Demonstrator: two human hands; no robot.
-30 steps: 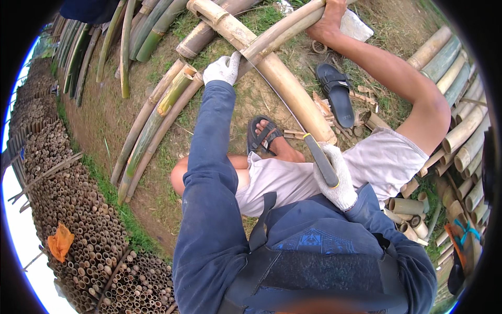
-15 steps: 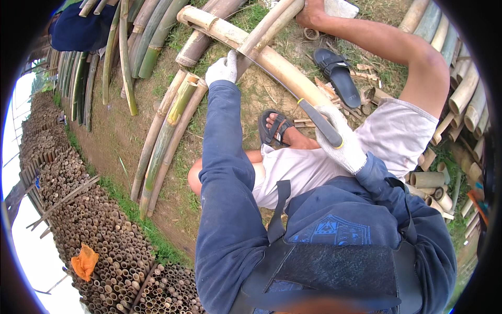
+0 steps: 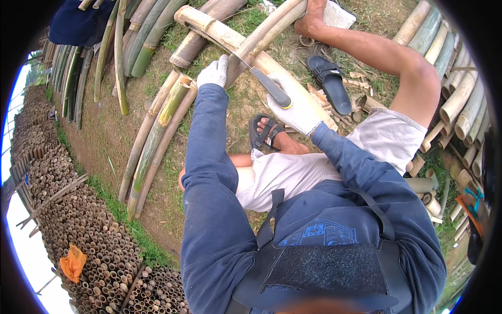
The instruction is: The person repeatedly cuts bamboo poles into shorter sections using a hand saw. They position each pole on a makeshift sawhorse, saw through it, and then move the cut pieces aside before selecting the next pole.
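Note:
My right hand [image 3: 297, 110], in a white knit glove, is wrapped round the grey handle of a handsaw [image 3: 271, 88]. The saw's thin blade lies across a bamboo pole [image 3: 261, 35], close to its near end, and sticks out past it to the upper left. White-gloved too, my left hand [image 3: 213, 73] is closed on that pole's near end, just beside the blade. Underneath, a thicker pale bamboo pole [image 3: 222, 30] runs crosswise and supports the one being cut. My bare foot [image 3: 309, 25] rests against the upper part of the cut pole.
Three bamboo poles [image 3: 157, 141] lie left of my left arm. A black sandal [image 3: 334, 86] sits on the ground among bamboo chips. Bamboo stacks [image 3: 465, 104] stand at the right, and a large pile of cut bamboo [image 3: 99, 225] with an orange cloth [image 3: 73, 263] at the lower left.
My right hand has pushed the saw up and to the left, so more blade extends beyond the pole. My left hand keeps its hold, and the whole view has shifted slightly.

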